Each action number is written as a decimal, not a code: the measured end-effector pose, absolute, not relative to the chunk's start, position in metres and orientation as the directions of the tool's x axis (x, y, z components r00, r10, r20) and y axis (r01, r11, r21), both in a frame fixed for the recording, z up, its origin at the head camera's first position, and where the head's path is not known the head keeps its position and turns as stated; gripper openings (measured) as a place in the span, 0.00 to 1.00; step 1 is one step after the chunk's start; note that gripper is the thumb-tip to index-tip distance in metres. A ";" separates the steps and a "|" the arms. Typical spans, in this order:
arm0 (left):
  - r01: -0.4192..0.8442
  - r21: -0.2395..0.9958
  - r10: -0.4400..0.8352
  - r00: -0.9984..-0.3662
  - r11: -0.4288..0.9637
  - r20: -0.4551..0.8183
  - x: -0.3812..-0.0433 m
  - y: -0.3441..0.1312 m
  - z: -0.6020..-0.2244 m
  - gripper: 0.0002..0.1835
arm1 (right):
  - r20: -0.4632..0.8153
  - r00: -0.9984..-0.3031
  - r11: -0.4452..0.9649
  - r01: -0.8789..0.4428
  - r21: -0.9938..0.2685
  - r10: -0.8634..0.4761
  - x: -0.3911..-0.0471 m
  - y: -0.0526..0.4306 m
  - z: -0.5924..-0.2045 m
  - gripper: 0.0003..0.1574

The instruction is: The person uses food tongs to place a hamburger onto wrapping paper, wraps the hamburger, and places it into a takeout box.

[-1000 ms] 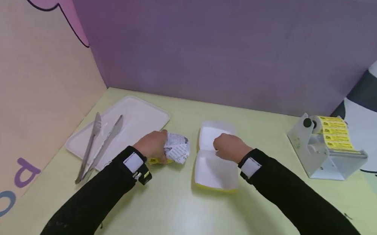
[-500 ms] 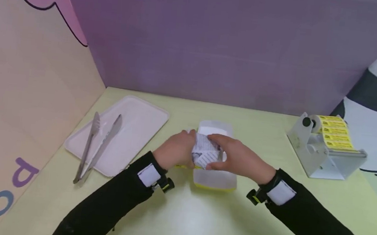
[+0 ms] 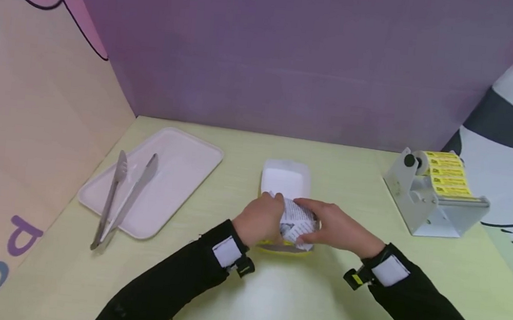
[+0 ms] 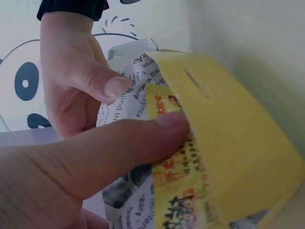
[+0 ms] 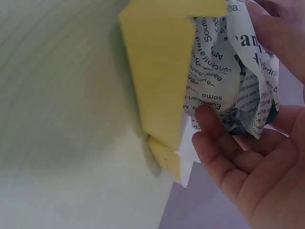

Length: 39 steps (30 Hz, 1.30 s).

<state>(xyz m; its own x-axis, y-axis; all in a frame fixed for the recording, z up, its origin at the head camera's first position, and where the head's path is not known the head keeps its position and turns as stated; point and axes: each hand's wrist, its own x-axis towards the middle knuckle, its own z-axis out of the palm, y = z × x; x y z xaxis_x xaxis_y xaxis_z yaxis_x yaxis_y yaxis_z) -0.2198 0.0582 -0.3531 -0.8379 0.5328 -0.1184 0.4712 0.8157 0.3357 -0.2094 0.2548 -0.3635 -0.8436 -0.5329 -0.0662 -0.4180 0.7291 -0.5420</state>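
Observation:
Both hands hold a bundle wrapped in newsprint-patterned paper (image 3: pixel 296 216), low at the near half of an open takeout box (image 3: pixel 286 177), white inside and yellow outside. My left hand (image 3: pixel 261 221) grips the bundle's left side. In the left wrist view its thumb lies over a yellow printed label (image 4: pixel 164 179), close to the box's yellow wall (image 4: pixel 238 133). Around the right side curl the fingers and thumb of my right hand (image 3: pixel 342 231). Seen from the right wrist, the bundle (image 5: pixel 228 81) sits partly behind the box wall (image 5: pixel 157 76). What the paper wraps is hidden.
At the left lies a pale tray (image 3: pixel 182 160), with metal tongs (image 3: pixel 111 200) lying across its near left corner. A label dispenser (image 3: pixel 436 195) with a roll of yellow labels stands at the right. A purple wall (image 3: pixel 267 53) rises behind the pale table (image 3: pixel 339 312).
The left hand has carried the wrapped bundle rightward to the box. My right hand has come away from the box's inside and taken hold of the bundle's other side; both hands have moved lower.

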 end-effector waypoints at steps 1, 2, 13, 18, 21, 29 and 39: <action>0.467 0.339 0.530 -0.839 0.817 -0.121 -0.220 0.059 -0.356 0.46 | -0.073 -0.845 0.731 -0.412 -0.544 -0.530 -0.210 0.255 -0.366 0.52; 0.460 0.343 0.526 -0.842 0.819 -0.125 -0.219 0.059 -0.358 0.47 | -0.078 -0.845 0.734 -0.410 -0.542 -0.529 -0.209 0.255 -0.369 0.52; 0.485 0.366 0.586 -0.772 0.794 -0.246 -0.224 0.051 -0.362 0.62 | -0.096 -0.869 0.794 -0.392 -0.464 -0.485 -0.207 0.259 -0.384 0.54; 0.484 0.382 0.603 -0.733 0.787 -0.314 -0.232 0.043 -0.362 0.52 | -0.085 -0.860 0.781 -0.411 -0.470 -0.503 -0.205 0.258 -0.389 0.54; 0.483 0.394 0.607 -0.736 0.782 -0.301 -0.236 0.040 -0.364 0.38 | -0.048 -0.849 0.759 -0.445 -0.475 -0.527 -0.205 0.257 -0.392 0.52; 0.567 0.278 0.625 -0.752 0.775 -0.209 -0.241 0.039 -0.368 0.33 | 0.068 -0.812 0.739 -0.559 -0.376 -0.579 -0.210 0.255 -0.399 0.41; 0.608 0.109 0.617 -0.779 0.787 -0.113 -0.237 0.046 -0.370 0.33 | 0.103 -0.780 0.783 -0.621 -0.019 -0.617 -0.208 0.244 -0.391 0.35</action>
